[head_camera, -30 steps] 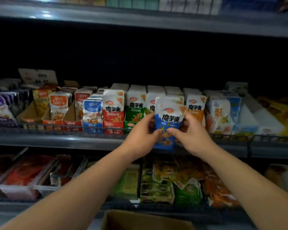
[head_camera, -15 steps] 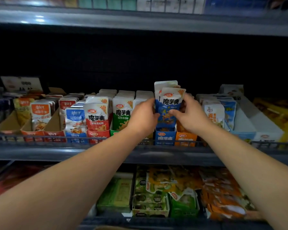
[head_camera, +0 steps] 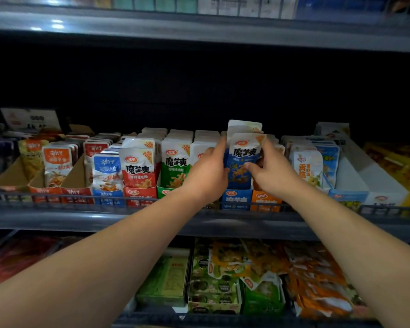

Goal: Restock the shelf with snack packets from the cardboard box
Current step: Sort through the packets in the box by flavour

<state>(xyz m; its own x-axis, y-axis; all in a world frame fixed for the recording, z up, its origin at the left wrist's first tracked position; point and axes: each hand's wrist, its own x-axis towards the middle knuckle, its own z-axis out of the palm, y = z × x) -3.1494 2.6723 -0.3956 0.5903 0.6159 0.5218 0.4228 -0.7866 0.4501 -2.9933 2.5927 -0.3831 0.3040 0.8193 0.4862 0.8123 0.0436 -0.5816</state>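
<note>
A small stack of blue-and-white snack packets (head_camera: 244,157) stands upright in the blue display carton (head_camera: 236,199) on the middle shelf (head_camera: 104,217). My left hand (head_camera: 206,172) grips the stack's left edge. My right hand (head_camera: 271,171) pinches its right edge and lower front. One packet behind sticks up higher than the front one. The cardboard box is out of view.
Red (head_camera: 139,169), green (head_camera: 175,166) and orange (head_camera: 265,200) cartons of the same snack flank the blue one. A low wire rail (head_camera: 69,197) runs along the shelf front. Other packets fill the shelf below (head_camera: 223,280). An upper shelf (head_camera: 199,29) overhangs.
Both hands carried the blue packets up from in front of the rail and into the blue carton. Since half a second ago they have barely shifted; the view moved closer.
</note>
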